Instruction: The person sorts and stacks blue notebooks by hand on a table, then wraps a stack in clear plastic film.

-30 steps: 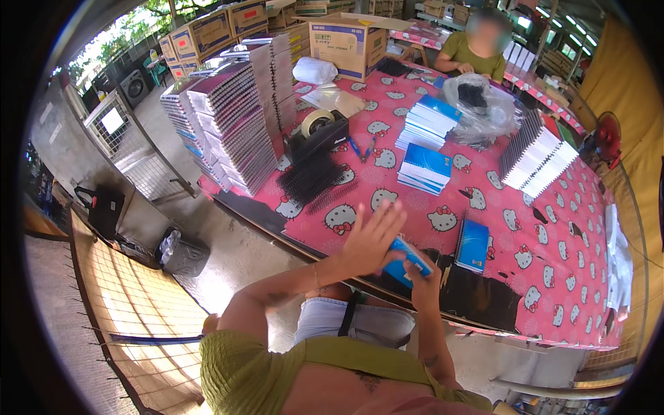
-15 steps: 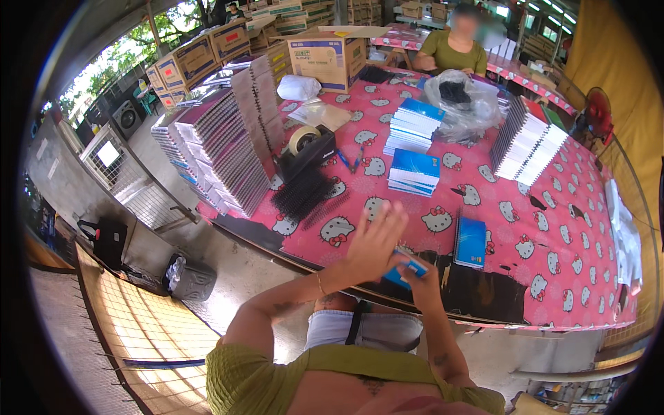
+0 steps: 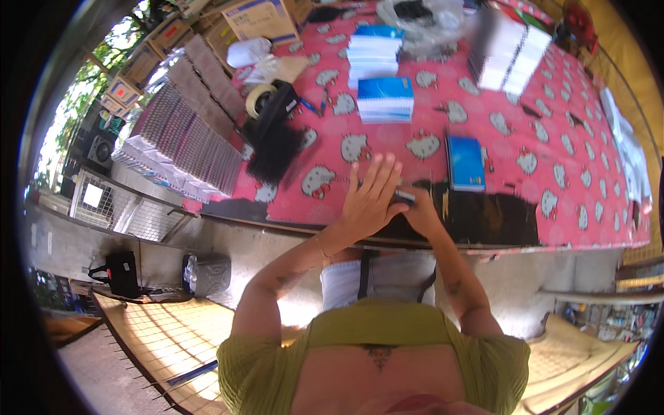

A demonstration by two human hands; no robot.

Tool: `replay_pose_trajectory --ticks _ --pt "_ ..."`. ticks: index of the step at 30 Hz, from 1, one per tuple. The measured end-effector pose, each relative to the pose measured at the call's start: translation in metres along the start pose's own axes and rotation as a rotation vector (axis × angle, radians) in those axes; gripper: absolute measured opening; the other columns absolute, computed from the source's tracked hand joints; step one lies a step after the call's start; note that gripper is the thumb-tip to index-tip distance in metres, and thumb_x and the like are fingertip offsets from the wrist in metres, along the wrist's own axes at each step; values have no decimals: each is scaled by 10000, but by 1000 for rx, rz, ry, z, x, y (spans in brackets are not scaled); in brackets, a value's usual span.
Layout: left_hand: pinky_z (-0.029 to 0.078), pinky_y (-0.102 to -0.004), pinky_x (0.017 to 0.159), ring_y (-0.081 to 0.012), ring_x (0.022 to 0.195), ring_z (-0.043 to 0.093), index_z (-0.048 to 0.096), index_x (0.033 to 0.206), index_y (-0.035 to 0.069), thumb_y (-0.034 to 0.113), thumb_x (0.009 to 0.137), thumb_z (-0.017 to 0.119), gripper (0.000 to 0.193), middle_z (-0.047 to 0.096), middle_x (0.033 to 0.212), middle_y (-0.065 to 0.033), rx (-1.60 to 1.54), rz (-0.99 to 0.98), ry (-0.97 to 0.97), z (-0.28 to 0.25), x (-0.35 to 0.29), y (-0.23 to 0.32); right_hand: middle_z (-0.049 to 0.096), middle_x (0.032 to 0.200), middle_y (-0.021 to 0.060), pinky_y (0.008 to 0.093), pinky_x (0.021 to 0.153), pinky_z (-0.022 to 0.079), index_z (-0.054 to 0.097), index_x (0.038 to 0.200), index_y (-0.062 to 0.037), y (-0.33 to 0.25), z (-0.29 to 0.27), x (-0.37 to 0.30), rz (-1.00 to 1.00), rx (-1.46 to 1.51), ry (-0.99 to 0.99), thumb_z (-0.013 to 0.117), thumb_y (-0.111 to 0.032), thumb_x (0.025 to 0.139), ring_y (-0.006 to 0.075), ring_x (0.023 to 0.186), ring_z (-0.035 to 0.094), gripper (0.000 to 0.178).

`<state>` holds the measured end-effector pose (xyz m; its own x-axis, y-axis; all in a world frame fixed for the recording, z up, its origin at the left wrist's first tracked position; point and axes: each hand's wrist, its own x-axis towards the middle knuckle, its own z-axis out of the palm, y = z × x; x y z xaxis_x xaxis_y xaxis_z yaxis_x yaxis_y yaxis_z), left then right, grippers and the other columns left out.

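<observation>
Near the table's front edge, my right hand grips a small blue notebook. Most of that notebook is hidden behind my hands; only a pale end shows by the fingers. My left hand lies flat against its left side, fingers stretched upward. A spiral-bound blue notebook rests on the table just right of my right hand. Beyond my hands stand a low stack of blue notebooks and, behind it, a taller stack of blue-covered notebooks.
Left on the pink patterned table are a bundle of black binding coils, a tape dispenser and tall stacks of spiral notebooks. White-paged notebooks stand far right. Behind lie a plastic bag and a cardboard box.
The view has tilted downward, so the table sits higher and the person opposite is out of sight. My hands have come closer together, covering more of the held notebook.
</observation>
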<state>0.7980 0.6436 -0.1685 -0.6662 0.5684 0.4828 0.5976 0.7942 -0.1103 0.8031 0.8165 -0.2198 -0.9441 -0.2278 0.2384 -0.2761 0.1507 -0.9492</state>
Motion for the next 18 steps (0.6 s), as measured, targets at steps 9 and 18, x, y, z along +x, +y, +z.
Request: replay_pose_trajectory --ticks 9,18 --pt "89 -634 1156 -391 1489 226 329 1490 -59 603 988 324 831 286 1570 -264 -164 47 -19 24 -40 22 731 923 188 334 747 526 664 1185 14 -8 -6 3 126 23 -60 666 -48 849 129 771 647 342" --pt "101 -642 1149 -326 1417 385 467 1426 5 453 1000 457 619 467 1479 -167 -254 -25 74 3 -33 32 710 931 213 369 724 519 672 1163 5 0 -3 5 106 -12 -68 701 -100 842 229 797 696 339"
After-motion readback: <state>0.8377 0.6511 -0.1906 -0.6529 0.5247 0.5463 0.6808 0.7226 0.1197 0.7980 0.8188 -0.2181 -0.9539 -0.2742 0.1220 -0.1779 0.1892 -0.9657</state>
